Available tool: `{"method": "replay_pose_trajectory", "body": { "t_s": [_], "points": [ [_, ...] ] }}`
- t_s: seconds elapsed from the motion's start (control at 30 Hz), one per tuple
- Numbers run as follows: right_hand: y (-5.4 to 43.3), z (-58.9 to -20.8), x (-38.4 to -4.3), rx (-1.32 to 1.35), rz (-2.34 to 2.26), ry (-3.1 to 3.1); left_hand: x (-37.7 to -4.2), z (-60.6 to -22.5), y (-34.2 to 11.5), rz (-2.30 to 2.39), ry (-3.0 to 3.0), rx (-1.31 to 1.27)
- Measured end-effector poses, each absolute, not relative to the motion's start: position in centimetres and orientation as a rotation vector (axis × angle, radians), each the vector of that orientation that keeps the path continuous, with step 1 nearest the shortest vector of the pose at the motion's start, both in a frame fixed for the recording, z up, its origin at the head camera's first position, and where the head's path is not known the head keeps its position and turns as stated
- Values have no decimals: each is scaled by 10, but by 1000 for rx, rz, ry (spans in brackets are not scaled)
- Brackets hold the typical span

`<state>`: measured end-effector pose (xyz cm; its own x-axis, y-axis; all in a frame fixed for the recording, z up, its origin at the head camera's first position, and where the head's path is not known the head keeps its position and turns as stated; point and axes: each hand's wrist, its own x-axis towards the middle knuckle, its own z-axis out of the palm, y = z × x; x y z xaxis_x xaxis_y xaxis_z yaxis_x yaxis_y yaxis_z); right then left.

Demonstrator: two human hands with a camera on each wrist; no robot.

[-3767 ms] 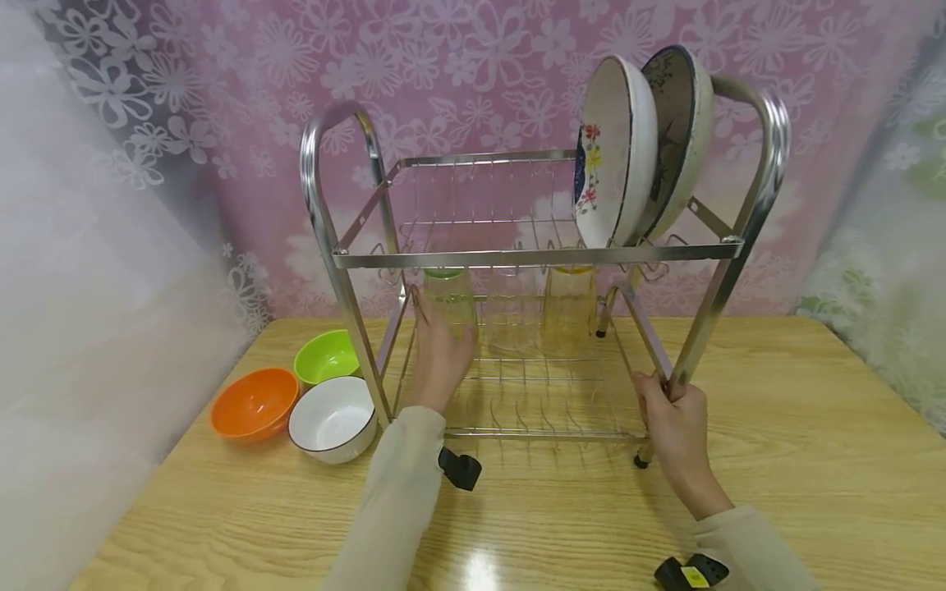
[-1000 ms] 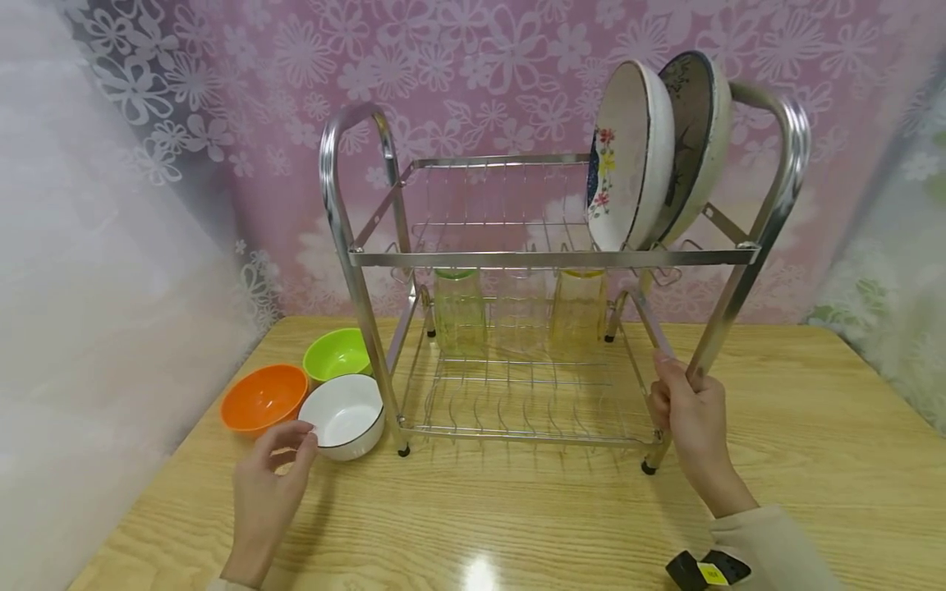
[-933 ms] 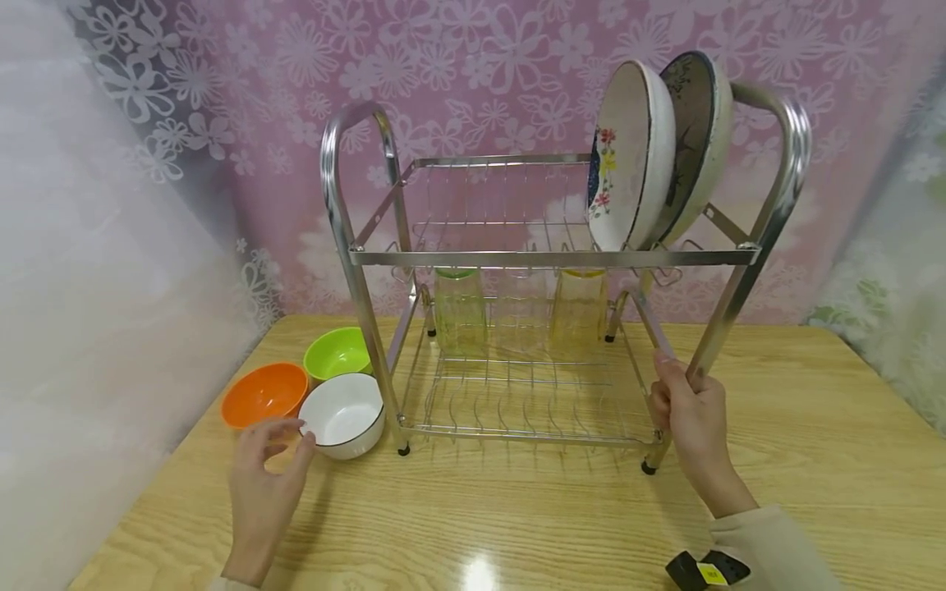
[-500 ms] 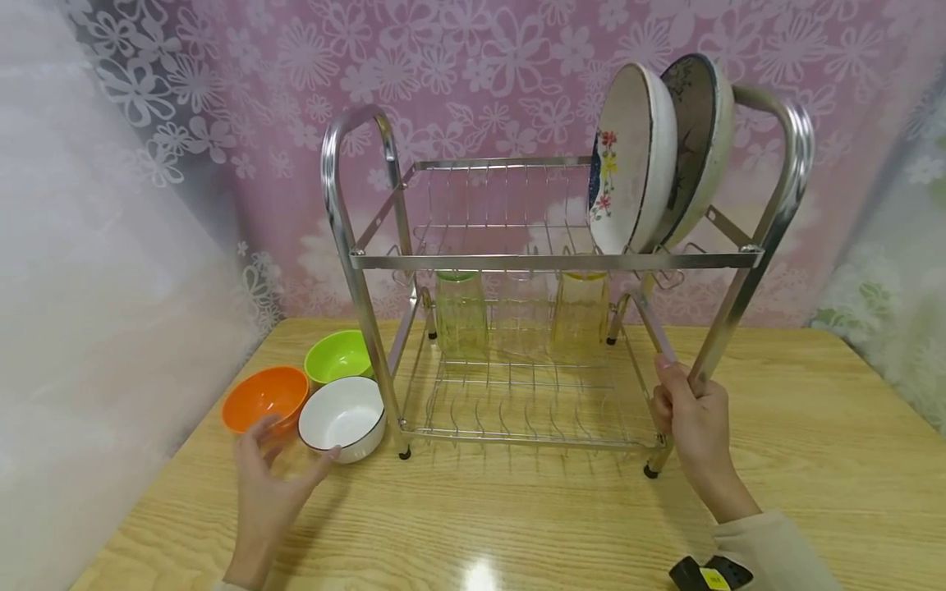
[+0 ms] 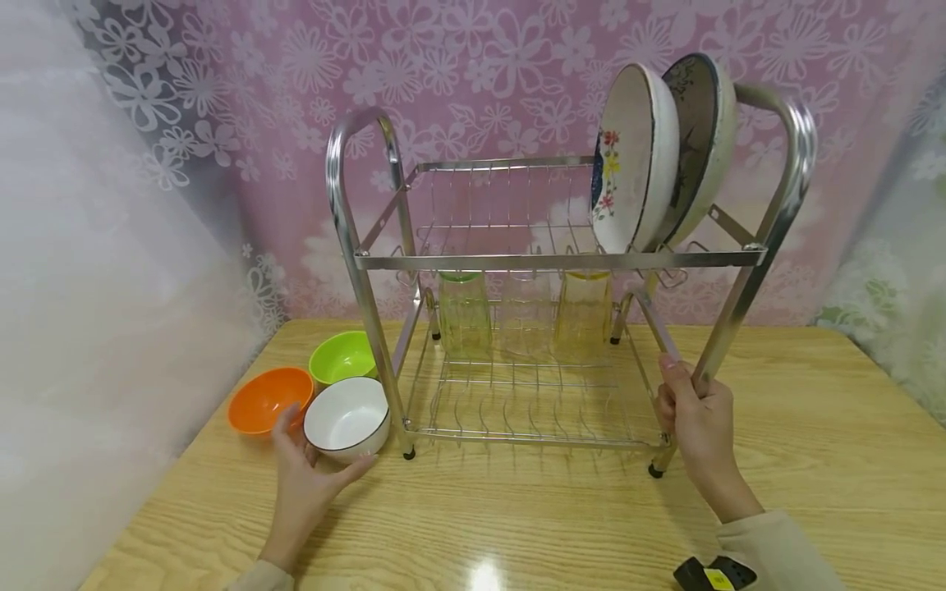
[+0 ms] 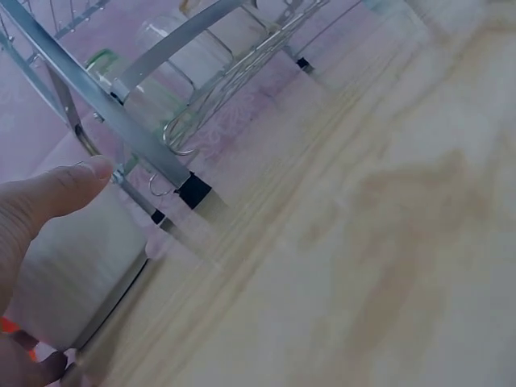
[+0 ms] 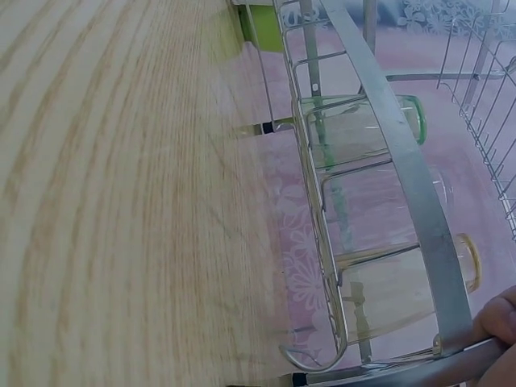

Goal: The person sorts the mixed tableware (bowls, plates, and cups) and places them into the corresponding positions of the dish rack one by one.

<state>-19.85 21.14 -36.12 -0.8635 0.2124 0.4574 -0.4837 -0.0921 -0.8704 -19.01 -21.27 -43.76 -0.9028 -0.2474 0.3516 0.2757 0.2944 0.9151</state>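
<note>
Left hand (image 5: 305,491) (thumb spread wide) around the white bowl (image 5: 347,415).

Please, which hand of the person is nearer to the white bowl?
Left. The left hand is close beside the white bowl, thumb and fingers spread around its near-left side. The right hand is farther away, gripping the right front post of the dish rack.

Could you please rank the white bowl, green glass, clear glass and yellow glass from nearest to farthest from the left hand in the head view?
1. White bowl: at the left hand.
2. Green glass: left in the rack's lower-tier row.
3. Clear glass: middle of that row.
4. Yellow glass: that row's right end.
</note>
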Motion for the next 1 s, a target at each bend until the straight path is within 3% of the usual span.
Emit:
{"method": "replay_pose_trajectory", "body": {
  "t_s": [0.3,1.0],
  "points": [
    [212,-364,-197,283,1996,-1738,-205,-442,-200,-1544,-2067,18],
    [214,-364,-198,322,1975,-1743,-201,-438,-195,-1508,-2042,127]
  ]
}}
